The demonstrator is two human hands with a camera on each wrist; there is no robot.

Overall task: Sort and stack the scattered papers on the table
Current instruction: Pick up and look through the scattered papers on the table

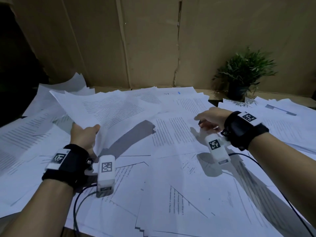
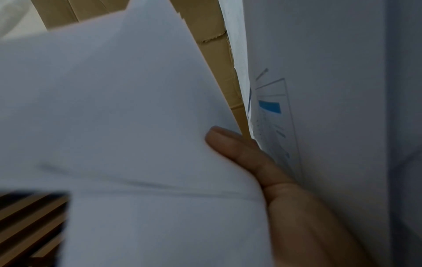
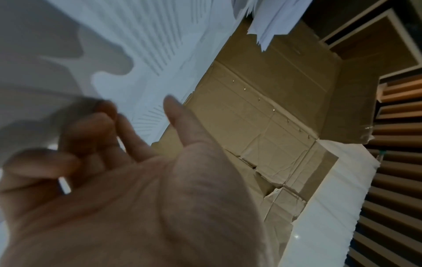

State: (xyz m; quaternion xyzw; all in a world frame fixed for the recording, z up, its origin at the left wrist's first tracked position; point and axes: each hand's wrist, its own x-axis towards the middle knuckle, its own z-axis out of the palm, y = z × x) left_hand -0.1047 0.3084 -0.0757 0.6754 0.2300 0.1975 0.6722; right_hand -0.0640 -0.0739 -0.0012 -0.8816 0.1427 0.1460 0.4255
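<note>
Scattered white printed papers (image 1: 174,177) cover the whole table. My left hand (image 1: 84,135) grips a bundle of text sheets (image 1: 109,108) by its near edge and holds it raised above the pile; its thumb (image 2: 237,151) presses on the sheets (image 2: 128,126) in the left wrist view. My right hand (image 1: 209,119) hovers just over a text page (image 1: 176,132) at centre right. Its fingers (image 3: 91,130) are loosely curled with the thumb (image 3: 182,119) stretched out, and nothing lies between them.
A cardboard wall (image 1: 153,40) stands behind the table. A potted plant (image 1: 242,74) sits at the back right beside more papers (image 1: 280,113). Cables (image 1: 77,202) trail from the wrist cameras over the near sheets.
</note>
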